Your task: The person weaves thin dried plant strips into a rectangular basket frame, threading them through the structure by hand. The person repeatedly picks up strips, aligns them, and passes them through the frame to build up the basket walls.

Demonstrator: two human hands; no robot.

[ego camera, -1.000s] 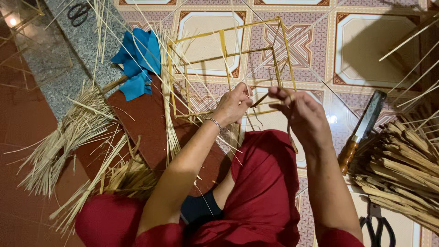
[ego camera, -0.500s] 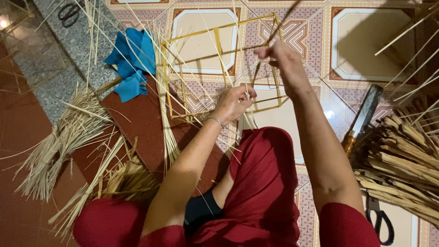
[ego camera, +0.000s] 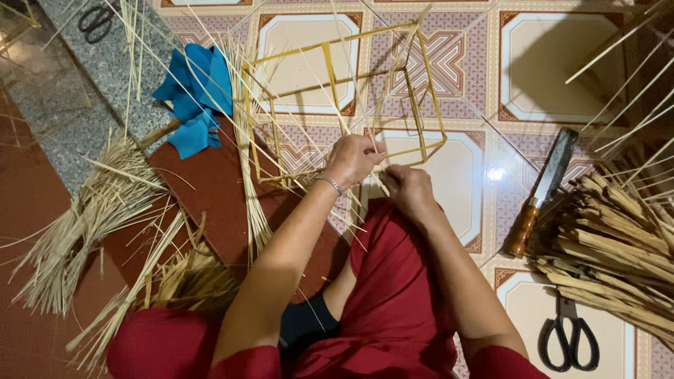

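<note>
A yellow bamboo-strip box frame (ego camera: 344,105) is gripped by left hand (ego camera: 353,158) and right hand (ego camera: 408,189), fingers clamped on its lower strips.

Bare forearms, short red sleeves at the upper arms; thin silver bracelet (ego camera: 328,182) on the left wrist; left hand (ego camera: 353,158) and right hand (ego camera: 408,189) ungloved; red trousers (ego camera: 393,288), dark top (ego camera: 305,324) at the waist
</note>
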